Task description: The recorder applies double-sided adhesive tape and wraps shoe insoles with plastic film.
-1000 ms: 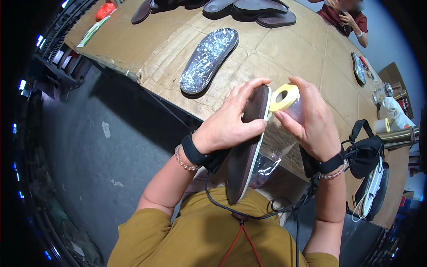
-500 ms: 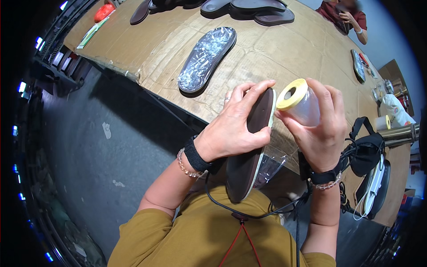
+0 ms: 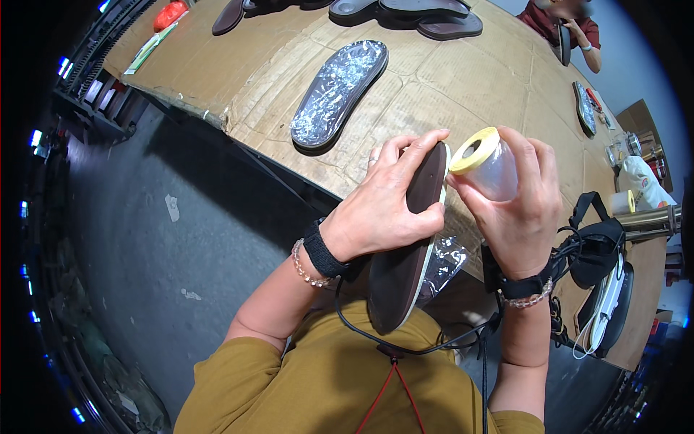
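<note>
Dark brown sole (image 3: 401, 286) is up in the air in front of the person's body, on edge and tilted, toe or heel end pointing up; cannot tell which. Pale rim (image 3: 431, 249) runs down its right side. Left hand (image 3: 379, 210) has it: grip pinched on the sole's upper part, thumb across the dark face, fingers over the top edge.

Right hand (image 3: 526, 210), just right of it, grip closed around a roll of clear film (image 3: 493, 173) with a yellow ringed end and hollow core. Roll's yellow end sits right at the sole's pale rim; touching or a hair apart, cannot tell. Loose clear plastic (image 3: 444, 265) shows below, behind the sole.

Both wrists: black straps (image 3: 323, 248), bead bracelets (image 3: 536, 297). Mustard shirt (image 3: 318, 383), red cord (image 3: 381, 394).

Beyond the hands, a cardboard-covered worktop (image 3: 470, 87). On it: one film-covered sole (image 3: 340, 94) lying flat, several dark soles (image 3: 434, 10) at the far edge, red bag (image 3: 170, 16) far left. Right side: second film-covered sole (image 3: 585, 110), white bag (image 3: 642, 181), metal cylinder (image 3: 647, 223), black pouch (image 3: 598, 252). Co-worker (image 3: 536, 18) top right holds a dark upright piece (image 3: 564, 45). Grey floor (image 3: 159, 246) at left.
</note>
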Motion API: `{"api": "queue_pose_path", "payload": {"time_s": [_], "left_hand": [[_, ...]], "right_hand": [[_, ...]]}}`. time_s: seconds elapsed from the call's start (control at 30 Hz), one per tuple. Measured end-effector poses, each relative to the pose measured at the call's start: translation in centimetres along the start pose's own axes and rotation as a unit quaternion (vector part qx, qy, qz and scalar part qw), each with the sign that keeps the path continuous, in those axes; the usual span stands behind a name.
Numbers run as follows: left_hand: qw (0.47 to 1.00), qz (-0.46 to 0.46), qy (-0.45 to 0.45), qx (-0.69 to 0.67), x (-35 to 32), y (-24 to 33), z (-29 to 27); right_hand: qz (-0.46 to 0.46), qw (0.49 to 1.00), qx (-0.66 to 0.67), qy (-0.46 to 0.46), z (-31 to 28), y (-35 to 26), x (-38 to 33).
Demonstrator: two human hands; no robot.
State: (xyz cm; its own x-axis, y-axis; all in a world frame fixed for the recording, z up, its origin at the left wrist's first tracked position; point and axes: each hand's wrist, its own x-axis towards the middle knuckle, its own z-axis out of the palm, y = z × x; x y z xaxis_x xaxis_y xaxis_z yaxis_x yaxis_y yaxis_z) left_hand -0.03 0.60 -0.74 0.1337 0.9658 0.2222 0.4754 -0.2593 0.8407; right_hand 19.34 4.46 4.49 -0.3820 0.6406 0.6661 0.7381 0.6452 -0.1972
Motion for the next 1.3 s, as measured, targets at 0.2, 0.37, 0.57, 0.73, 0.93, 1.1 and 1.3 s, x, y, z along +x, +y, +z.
{"api": "queue_pose_path", "payload": {"time_s": [0.2, 0.37, 0.57, 0.73, 0.93, 1.1, 1.3], "left_hand": [[1.000, -0.006, -0.012, 0.008, 0.0, -0.2, -0.1], [1.000, -0.007, -0.027, -0.002, -0.2, -0.7, 0.2], [0.999, -0.024, -0.036, -0.020, -0.1, -0.6, 0.2], [0.999, -0.011, -0.027, -0.017, -0.2, -0.9, 0.3], [0.998, -0.033, -0.037, -0.034, -0.1, -0.7, 0.2], [0.999, -0.017, -0.029, -0.022, 0.0, -1.0, 0.3], [0.998, -0.028, -0.044, -0.034, 0.3, -1.3, 0.2]], "right_hand": [[0.003, 1.000, 0.012, 0.002, 0.2, 0.1, -0.1], [0.003, 1.000, 0.022, 0.006, 0.2, 0.1, -0.2], [0.014, 1.000, 0.015, -0.007, 0.7, 0.2, -0.3], [0.027, 0.999, 0.020, -0.014, 1.0, 0.1, -0.3], [0.034, 0.999, 0.014, -0.022, 1.1, 0.1, -0.3], [0.045, 0.998, 0.008, -0.032, 1.0, 0.0, -0.2], [0.071, 0.995, 0.002, -0.065, 1.0, -0.1, -0.2]]}}
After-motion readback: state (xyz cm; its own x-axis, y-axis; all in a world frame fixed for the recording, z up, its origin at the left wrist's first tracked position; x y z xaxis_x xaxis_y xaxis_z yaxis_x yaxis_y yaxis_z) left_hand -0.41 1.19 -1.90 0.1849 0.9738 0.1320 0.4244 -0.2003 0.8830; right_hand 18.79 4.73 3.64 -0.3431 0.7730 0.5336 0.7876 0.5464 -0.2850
